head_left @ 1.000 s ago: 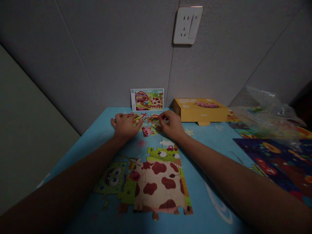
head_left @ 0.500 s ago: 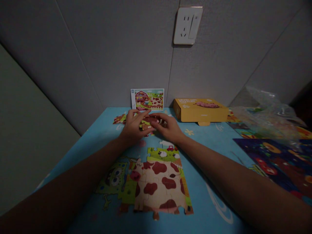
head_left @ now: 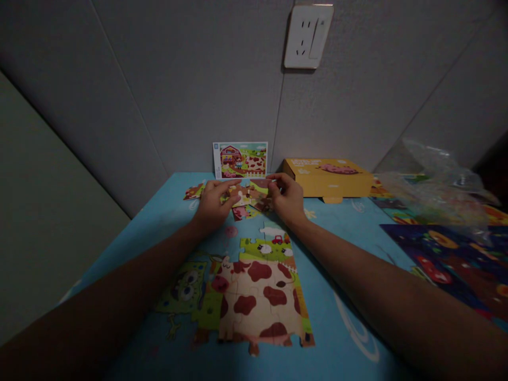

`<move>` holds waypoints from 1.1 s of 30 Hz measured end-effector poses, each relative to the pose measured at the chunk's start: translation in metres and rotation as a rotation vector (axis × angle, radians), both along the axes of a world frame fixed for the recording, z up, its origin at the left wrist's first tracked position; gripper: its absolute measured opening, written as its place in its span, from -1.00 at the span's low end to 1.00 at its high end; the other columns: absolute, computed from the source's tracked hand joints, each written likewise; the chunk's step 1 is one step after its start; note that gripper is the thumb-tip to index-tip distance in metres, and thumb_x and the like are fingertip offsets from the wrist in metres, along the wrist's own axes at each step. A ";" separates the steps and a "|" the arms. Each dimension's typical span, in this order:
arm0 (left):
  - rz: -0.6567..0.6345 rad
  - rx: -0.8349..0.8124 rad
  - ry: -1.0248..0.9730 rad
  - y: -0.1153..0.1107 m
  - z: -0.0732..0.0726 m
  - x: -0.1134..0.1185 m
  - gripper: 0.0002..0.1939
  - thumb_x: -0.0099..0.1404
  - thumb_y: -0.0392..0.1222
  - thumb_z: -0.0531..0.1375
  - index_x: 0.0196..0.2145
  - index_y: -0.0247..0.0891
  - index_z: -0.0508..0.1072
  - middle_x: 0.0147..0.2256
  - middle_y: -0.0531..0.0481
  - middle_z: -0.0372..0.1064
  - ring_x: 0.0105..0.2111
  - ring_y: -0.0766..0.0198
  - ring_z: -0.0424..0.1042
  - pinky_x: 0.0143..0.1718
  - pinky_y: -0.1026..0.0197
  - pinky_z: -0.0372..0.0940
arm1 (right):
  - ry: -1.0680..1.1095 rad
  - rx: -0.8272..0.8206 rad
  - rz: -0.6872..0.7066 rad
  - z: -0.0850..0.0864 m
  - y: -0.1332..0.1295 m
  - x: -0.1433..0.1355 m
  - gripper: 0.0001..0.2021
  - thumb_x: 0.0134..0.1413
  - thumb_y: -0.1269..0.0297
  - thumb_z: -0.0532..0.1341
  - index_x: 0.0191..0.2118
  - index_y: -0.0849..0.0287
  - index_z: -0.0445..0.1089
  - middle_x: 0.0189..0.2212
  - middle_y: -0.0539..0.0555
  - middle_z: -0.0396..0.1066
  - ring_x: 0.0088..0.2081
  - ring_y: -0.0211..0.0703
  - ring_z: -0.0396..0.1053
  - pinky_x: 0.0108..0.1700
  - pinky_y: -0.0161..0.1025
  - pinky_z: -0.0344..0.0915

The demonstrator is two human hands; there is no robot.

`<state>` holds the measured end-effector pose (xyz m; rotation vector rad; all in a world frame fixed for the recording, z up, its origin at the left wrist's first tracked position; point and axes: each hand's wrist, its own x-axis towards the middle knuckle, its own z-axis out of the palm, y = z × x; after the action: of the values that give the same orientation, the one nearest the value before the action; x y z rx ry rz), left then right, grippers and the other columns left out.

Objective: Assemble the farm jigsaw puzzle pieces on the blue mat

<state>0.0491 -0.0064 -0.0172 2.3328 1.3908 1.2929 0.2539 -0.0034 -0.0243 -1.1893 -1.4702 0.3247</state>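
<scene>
At the left of the far part of the table (head_left: pixel 333 233), we see loose puzzle pieces (head_left: pixel 194 191) lying flat. They look light and fairly stiff, like thick card, so we judge them best lifted by the rim, with a thumb against one edge.

Next to them is our left hand (head_left: pixel 214 205), its thumb and forefinger apart along the near and far sides of the mixed pieces (head_left: pixel 241 194); we cannot tell whether these fingers press on anything. Behind these stands a picture card (head_left: pixel 243 160), probably thin and easily tipped.

Nearer to us lies the joined cow section (head_left: pixel 257 296), flat on the table. Its seams should bend or part if we raise it by one corner, so sliding it with flat palms, or supporting it from beneath, suits it better. The knobs along its near edge are likely the weakest spots, where pinching could crease them.

Farther right, our right hand (head_left: pixel 289 200) has its thumb and forefinger closed on the right edge of the brown piece (head_left: pixel 259 198). The printed faces may be a little slick, so a light edge hold seems surer than pressure on top.

Right of that hand sits the yellow box (head_left: pixel 332 182), and farther right a clear plastic bag (head_left: pixel 436 185), soft and crumpled, beyond a dark blue picture sheet (head_left: pixel 456 264).
</scene>
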 end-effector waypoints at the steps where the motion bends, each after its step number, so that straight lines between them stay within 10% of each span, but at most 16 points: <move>1: 0.019 -0.003 -0.009 0.001 0.000 0.000 -0.59 0.24 -0.13 0.20 0.04 -0.20 0.49 -0.19 -0.10 0.42 -0.12 0.08 0.34 0.03 -0.01 0.26 | -0.050 -0.030 -0.054 0.000 0.001 0.002 -0.78 0.05 0.33 0.13 -0.22 0.20 0.48 -0.49 0.03 0.45 -0.45 -0.16 0.36 -0.35 -0.23 0.25; 7: 0.060 0.023 -0.018 0.001 0.002 -0.001 -0.65 0.28 -0.10 0.13 -0.03 -0.23 0.52 -0.18 -0.09 0.48 -0.16 0.11 0.39 -0.01 0.03 0.29 | -0.439 -0.096 -0.145 0.001 0.002 0.002 -0.86 0.00 0.39 0.20 -0.37 0.20 0.53 -0.37 0.19 0.47 -0.26 -0.01 0.36 -0.15 -0.11 0.25; 13: -0.067 0.003 0.001 -0.005 0.005 0.002 -0.61 0.35 -0.11 0.05 0.07 -0.22 0.43 -0.02 -0.11 0.45 -0.03 0.11 0.38 0.08 0.02 0.24 | -0.319 0.010 0.283 0.007 -0.012 -0.010 -0.74 0.19 0.11 0.16 -0.23 0.18 0.48 -0.42 0.05 0.44 -0.35 -0.17 0.33 -0.25 -0.24 0.23; 24: 0.362 -0.175 0.273 0.006 -0.001 -0.009 -0.63 0.19 -0.03 0.17 -0.09 -0.17 0.55 0.07 -0.16 0.43 0.09 -0.31 0.13 0.04 -0.39 0.01 | -0.513 -0.164 -0.178 -0.001 0.003 0.000 -0.78 0.05 0.25 0.24 -0.23 0.24 0.54 -0.28 0.24 0.39 -0.17 0.08 0.32 -0.08 -0.06 0.23; 33: 0.315 -0.156 0.332 0.005 -0.001 -0.006 -0.63 0.11 0.04 0.26 -0.16 -0.17 0.53 0.01 -0.17 0.44 0.12 -0.28 0.13 0.09 -0.34 -0.02 | -0.502 -0.049 0.023 0.000 0.001 -0.003 -0.79 0.09 0.25 0.24 -0.19 0.21 0.53 -0.23 0.19 0.43 -0.10 0.06 0.31 0.02 -0.04 0.21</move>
<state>0.0430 -0.0018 -0.0183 2.3670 1.9471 0.8385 0.2509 -0.0028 -0.0243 -1.3564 -1.9161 0.0764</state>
